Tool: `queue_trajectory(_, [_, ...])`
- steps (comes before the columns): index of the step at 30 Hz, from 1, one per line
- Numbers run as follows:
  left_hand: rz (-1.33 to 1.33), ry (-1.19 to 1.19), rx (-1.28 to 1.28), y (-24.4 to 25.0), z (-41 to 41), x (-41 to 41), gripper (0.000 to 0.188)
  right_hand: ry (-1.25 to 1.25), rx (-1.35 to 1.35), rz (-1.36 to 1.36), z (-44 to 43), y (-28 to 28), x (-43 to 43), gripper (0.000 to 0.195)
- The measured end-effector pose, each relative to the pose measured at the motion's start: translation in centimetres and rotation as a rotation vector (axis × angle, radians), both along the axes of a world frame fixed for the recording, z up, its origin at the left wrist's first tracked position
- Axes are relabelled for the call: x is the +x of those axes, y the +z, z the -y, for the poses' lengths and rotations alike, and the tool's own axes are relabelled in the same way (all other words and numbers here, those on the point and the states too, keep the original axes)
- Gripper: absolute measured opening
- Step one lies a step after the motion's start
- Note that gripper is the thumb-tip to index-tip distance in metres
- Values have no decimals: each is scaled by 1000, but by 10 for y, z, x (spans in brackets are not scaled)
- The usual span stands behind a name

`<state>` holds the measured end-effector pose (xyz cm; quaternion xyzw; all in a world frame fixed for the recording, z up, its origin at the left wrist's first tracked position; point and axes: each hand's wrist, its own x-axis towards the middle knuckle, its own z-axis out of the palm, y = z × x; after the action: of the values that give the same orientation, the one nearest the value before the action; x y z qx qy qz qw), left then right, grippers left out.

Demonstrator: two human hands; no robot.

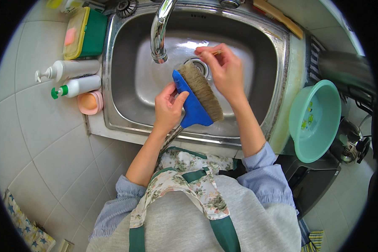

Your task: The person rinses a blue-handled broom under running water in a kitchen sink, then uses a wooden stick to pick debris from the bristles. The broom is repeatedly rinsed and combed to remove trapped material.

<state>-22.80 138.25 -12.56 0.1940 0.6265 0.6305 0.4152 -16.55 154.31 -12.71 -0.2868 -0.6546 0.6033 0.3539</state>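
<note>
A broom head (pixel 193 100) with a blue plastic body is held over the steel sink by my left hand (pixel 169 105), thumb on the near face. Its grey-brown bristles (pixel 204 94) point up and to the right, and the handle (pixel 171 138) runs down past my left forearm toward my apron. Above the bristles, my right hand (pixel 225 67) pinches a thin light-brown stick (pixel 218 52), mostly covered by the fingers. The sink drain (pixel 199 65) is partly hidden behind the bristle tips.
A chrome faucet (pixel 159 34) reaches over the sink (pixel 126 78). Pump bottles (pixel 77 70), a pink soap dish (pixel 90 102) and a green box (pixel 94 33) line the left ledge. To the right a mint-green basin (pixel 321 126) leans, and a wooden board (pixel 280 19) lies behind.
</note>
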Motion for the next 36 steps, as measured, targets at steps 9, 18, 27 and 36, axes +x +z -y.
queue_trajectory(9, [-21, 9, 8, 12, -5, 4, 29, -65, -108, 106, -11, 3, 12, 9])
queue_trajectory(18, [-60, 15, 28, 9, -6, 5, 29, 31, 366, 302, 13, 3, 10, 5])
queue_trajectory(27, [-13, 18, 49, 10, -5, 0, 28, 31, -18, 9, 14, 18, 17, 7])
queue_trajectory(36, [-58, 17, 28, 1, -8, 2, 28, -84, 623, 278, 14, -11, 4, 3])
